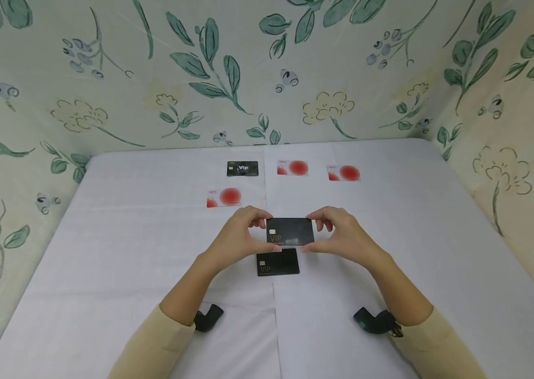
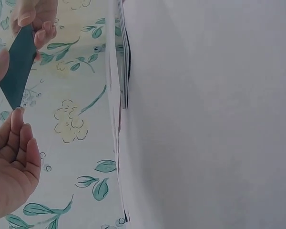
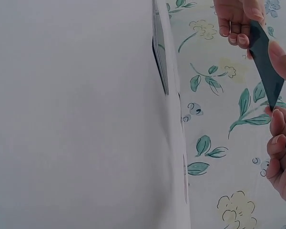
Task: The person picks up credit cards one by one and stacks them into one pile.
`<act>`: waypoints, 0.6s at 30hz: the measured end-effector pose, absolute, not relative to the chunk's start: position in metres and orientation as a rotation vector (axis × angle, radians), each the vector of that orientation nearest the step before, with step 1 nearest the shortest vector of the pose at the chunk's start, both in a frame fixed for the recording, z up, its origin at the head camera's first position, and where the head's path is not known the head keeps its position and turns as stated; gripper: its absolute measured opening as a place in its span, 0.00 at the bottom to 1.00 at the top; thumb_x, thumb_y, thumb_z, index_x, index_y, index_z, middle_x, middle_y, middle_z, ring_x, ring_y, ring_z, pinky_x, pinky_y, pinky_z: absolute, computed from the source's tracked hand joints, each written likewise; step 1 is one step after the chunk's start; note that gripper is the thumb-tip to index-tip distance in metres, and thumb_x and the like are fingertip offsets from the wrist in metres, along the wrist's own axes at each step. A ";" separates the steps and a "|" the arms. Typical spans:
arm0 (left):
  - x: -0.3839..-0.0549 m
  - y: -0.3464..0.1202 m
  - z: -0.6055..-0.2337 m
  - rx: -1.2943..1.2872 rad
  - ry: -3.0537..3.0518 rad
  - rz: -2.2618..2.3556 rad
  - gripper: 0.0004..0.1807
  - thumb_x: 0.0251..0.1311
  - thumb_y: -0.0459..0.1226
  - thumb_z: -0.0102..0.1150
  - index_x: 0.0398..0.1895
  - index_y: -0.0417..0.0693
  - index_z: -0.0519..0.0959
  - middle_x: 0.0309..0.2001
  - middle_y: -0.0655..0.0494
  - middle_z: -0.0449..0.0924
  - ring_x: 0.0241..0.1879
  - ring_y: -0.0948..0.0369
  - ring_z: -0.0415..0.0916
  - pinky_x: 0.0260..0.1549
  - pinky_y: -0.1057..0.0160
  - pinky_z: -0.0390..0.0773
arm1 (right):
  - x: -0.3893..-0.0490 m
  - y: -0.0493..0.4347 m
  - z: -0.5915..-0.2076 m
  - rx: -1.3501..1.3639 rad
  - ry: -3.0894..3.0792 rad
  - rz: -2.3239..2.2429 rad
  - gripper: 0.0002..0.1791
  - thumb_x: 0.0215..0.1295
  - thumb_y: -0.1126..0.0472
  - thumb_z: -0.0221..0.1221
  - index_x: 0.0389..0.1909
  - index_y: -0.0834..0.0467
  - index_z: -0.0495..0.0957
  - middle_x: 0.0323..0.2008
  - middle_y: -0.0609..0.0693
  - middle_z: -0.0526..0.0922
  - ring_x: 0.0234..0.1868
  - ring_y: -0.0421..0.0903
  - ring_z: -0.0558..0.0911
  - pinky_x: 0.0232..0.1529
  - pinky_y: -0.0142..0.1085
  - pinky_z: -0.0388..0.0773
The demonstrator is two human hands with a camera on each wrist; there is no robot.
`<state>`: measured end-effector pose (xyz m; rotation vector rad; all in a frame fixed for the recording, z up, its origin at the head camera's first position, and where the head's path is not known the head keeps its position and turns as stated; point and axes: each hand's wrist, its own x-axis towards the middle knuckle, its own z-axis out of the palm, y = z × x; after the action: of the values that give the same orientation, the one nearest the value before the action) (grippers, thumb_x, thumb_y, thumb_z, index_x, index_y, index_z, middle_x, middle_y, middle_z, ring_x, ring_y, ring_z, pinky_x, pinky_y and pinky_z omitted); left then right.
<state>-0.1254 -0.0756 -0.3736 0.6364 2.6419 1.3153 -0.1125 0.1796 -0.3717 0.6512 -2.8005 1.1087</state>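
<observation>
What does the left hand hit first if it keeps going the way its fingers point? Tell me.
The left hand points rightward, across the flat black VIP card it pinches by the short edge. Straight on, it would probably meet the right hand gripping the opposite edge first; depth looks about level, though not certain.

The left hand point(image 1: 240, 234) and right hand point(image 1: 342, 237) cover the short edges of the held black card point(image 1: 290, 231). That card hides the top edge of the black card point(image 1: 278, 262) lying on the worktop point(image 1: 120, 247). Small print on the three red-and-white cards is too small to read. Both wrist views cut the hands off at the frame edge.
</observation>
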 end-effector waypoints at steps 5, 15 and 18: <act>-0.114 -0.084 -0.378 0.659 2.648 1.344 0.34 0.39 0.48 0.77 0.51 0.49 0.76 0.38 0.54 0.72 0.46 0.54 0.69 0.46 0.53 0.74 | -0.106 0.174 -0.373 0.705 -2.796 1.135 0.33 0.36 0.54 0.78 0.47 0.58 0.78 0.30 0.47 0.73 0.35 0.48 0.69 0.32 0.35 0.66; -0.102 -0.096 -0.388 0.661 2.684 1.394 0.33 0.35 0.46 0.79 0.49 0.49 0.76 0.37 0.55 0.72 0.44 0.58 0.70 0.47 0.56 0.74 | -0.103 0.169 -0.378 0.865 -2.788 1.146 0.33 0.40 0.52 0.76 0.50 0.57 0.78 0.31 0.40 0.72 0.35 0.44 0.69 0.35 0.35 0.67; -0.102 -0.096 -0.391 0.649 2.664 1.380 0.34 0.36 0.47 0.78 0.49 0.51 0.75 0.38 0.55 0.73 0.45 0.58 0.69 0.47 0.56 0.74 | -0.104 0.171 -0.379 0.910 -2.784 1.139 0.32 0.41 0.54 0.76 0.50 0.58 0.78 0.31 0.40 0.72 0.34 0.42 0.68 0.35 0.35 0.67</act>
<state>-0.1017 -0.0959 -0.3906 0.6489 2.6641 1.3798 -0.1036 0.1708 -0.3788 0.9096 -2.7838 1.1389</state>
